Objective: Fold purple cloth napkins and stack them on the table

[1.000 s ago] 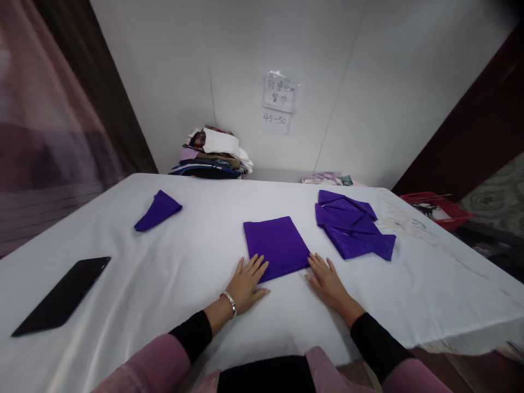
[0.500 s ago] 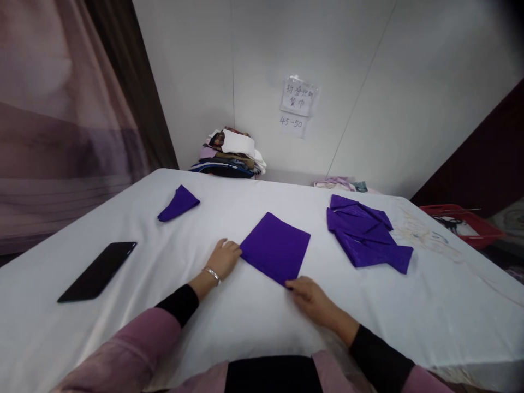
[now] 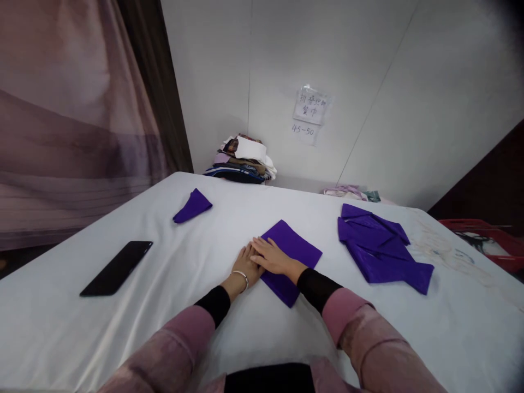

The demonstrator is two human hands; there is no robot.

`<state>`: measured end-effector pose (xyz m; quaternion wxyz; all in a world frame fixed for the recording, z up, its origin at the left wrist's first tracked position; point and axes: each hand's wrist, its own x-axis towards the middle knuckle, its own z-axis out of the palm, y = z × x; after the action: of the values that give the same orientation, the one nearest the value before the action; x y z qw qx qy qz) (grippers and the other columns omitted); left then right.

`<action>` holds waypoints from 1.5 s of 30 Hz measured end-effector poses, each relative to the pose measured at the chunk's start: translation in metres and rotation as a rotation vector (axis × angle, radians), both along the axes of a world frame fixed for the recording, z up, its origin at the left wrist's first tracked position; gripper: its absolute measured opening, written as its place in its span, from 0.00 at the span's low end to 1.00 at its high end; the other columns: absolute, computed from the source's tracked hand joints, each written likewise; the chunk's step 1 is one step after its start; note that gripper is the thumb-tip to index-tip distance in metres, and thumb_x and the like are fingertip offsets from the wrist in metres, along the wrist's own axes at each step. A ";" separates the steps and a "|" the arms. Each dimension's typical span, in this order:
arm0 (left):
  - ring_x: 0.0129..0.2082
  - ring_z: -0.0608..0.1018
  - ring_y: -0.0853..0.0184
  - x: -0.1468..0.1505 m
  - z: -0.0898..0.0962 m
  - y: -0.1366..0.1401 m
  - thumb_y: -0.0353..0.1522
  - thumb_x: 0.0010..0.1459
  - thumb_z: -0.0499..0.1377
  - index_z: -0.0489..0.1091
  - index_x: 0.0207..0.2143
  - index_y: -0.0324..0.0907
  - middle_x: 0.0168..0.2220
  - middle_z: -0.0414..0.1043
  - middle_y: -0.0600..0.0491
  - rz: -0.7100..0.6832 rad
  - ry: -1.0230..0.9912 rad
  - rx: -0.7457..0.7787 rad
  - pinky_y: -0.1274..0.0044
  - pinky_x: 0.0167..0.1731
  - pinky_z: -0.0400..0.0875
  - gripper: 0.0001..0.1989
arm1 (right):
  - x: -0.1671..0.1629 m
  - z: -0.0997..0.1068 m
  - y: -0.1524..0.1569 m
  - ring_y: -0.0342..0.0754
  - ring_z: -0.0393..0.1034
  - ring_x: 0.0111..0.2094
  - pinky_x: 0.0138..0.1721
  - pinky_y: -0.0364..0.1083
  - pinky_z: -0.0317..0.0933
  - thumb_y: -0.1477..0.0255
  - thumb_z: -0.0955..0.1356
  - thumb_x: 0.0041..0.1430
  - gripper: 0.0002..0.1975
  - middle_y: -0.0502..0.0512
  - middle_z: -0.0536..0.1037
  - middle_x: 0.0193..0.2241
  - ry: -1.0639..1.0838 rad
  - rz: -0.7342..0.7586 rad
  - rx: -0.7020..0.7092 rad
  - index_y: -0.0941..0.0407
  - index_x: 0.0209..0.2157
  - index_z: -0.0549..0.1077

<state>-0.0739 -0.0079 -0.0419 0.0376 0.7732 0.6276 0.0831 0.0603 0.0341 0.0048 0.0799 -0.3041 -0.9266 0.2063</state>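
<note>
A purple cloth napkin (image 3: 292, 243), folded into a square, lies flat on the white-covered table in front of me. My right hand (image 3: 273, 256) rests across the napkin's left part with its fingers stretched out, its fingertips over my left hand. At the napkin's left edge my left hand (image 3: 248, 265), with a silver bracelet at the wrist, lies flat with extended fingers. Part of the left hand's fingers and the napkin's left corner are hidden under the right hand. Neither hand grips anything that I can see.
At the right lies a heap of purple napkins (image 3: 376, 245). One folded purple napkin (image 3: 194, 206) lies at the back left, and a dark flat tablet-like slab (image 3: 118, 268) is nearer. Behind stand piled clothes (image 3: 243, 159); a red basket (image 3: 485, 240) is beyond the right edge.
My right hand has left the napkin's near corner and moved left across it, onto my left hand. My left hand has flattened at the left edge. The view has shifted slightly.
</note>
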 end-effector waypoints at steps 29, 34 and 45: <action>0.63 0.50 0.55 -0.006 -0.012 0.000 0.49 0.58 0.43 0.54 0.59 0.33 0.62 0.50 0.40 -0.007 0.027 0.026 0.63 0.59 0.47 0.35 | 0.031 -0.016 0.073 0.51 0.31 0.64 0.60 0.59 0.26 0.51 0.49 0.62 0.35 0.60 0.43 0.64 -0.137 -0.404 0.035 0.59 0.63 0.45; 0.63 0.48 0.54 -0.004 -0.003 0.001 0.47 0.58 0.44 0.53 0.60 0.30 0.63 0.47 0.39 -0.010 0.070 -0.035 0.64 0.60 0.46 0.35 | 0.047 -0.033 0.006 0.50 0.35 0.64 0.61 0.56 0.26 0.49 0.51 0.60 0.36 0.59 0.46 0.64 -0.101 -0.087 0.089 0.57 0.63 0.46; 0.63 0.47 0.53 -0.006 0.005 0.005 0.49 0.58 0.43 0.51 0.60 0.30 0.64 0.45 0.38 -0.020 0.025 -0.065 0.63 0.59 0.47 0.37 | 0.178 -0.025 0.033 0.51 0.53 0.59 0.57 0.51 0.48 0.60 0.54 0.63 0.28 0.64 0.59 0.59 0.153 -0.917 -0.053 0.62 0.59 0.58</action>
<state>-0.0801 -0.0034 -0.0371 0.0560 0.7786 0.6228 0.0527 0.2382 0.0673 -0.0199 0.2231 -0.6681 -0.6825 0.1951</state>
